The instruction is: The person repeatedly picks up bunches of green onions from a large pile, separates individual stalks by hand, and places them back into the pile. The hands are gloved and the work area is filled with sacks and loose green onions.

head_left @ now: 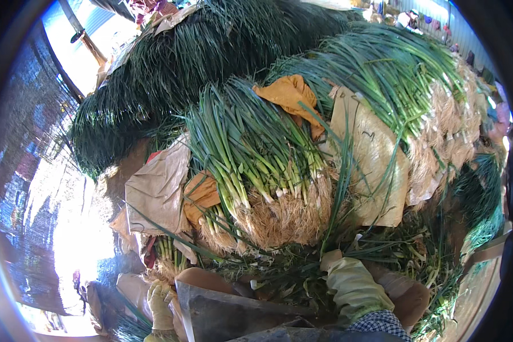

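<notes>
My right hand [332, 260], partly covered by a pale green glove or sleeve cover, is at the base of long green onion leaves [341, 192]. These rise from my fingers, which look closed around them. My left hand [159, 299], in a cream glove, is low at the left with its fingers curled. Whether it holds anything is hidden; green leaves [134, 308] lie beside it. Before me lies a thick bundle of green onions [256, 158], its tan roots [286, 218] towards me. Trimmed leaves and scraps [290, 278] cover the ground between my knees.
Cloth-like sheets, one beige [370, 158] and one grey-beige [158, 188], flank the bundle, with an orange cloth [290, 92] above it. More green onions [393, 81] are piled behind right; a tall dark green heap [188, 64] stands behind. A plank [474, 295] lies at right.
</notes>
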### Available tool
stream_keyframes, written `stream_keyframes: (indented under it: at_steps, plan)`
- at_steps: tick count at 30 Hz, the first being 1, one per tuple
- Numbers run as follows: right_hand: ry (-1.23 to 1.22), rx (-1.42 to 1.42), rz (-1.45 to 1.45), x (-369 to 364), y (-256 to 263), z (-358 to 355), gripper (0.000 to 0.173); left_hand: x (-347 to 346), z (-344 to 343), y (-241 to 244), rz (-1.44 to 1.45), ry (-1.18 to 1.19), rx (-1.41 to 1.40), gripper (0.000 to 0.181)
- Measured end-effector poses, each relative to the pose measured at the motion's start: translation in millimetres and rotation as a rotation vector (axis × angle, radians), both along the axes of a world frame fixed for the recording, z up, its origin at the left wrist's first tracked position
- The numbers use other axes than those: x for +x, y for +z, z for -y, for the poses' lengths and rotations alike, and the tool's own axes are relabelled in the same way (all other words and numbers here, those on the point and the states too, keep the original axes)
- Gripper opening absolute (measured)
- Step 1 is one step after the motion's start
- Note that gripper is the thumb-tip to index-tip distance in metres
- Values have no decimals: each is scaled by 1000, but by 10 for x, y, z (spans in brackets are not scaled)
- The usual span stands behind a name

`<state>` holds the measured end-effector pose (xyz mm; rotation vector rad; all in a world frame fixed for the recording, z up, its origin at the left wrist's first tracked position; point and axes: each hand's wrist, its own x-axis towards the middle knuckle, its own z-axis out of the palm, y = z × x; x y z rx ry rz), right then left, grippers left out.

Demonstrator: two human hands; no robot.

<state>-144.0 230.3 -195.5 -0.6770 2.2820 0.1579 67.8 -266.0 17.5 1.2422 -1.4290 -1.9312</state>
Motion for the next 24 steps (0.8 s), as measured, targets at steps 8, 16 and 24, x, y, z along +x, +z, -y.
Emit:
stream_keyframes:
  at_steps: [8,16,24]
  plan:
    - [-241,247,-238,-257,1924,-1427,36,-827,-279,297,-368,-283,44,32]
    - [-608,515,-360,865,2994,-3294,49,-2089,-1264,366,-167,-676,-242,22]
    - [-665,-185,-292,42,3216,-1391,50,-1487,-2403,78,-38,-667,252,22]
